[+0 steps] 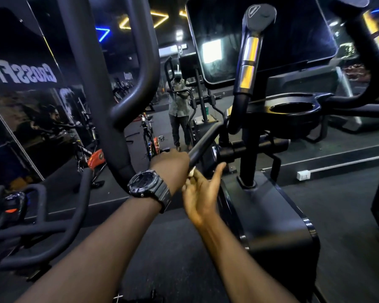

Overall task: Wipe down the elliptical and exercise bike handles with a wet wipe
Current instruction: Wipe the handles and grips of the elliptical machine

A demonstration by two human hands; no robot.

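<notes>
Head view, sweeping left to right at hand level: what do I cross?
Exercise bike handlebars → wristwatch → left hand gripping the elliptical bar → wet wipe → right hand → elliptical housing.

Head camera looks forward-down, close over elliptical (260, 149).

A gym: an elliptical (271, 193) fills the view from centre to 3 o'clock, spin bikes (31, 215) stand at 9 o'clock, and a wall mirror (140, 84) at 12 o'clock reflects mirrored "CrossFit" lettering (22, 73) and neon ceiling lights (144, 18).
</notes>
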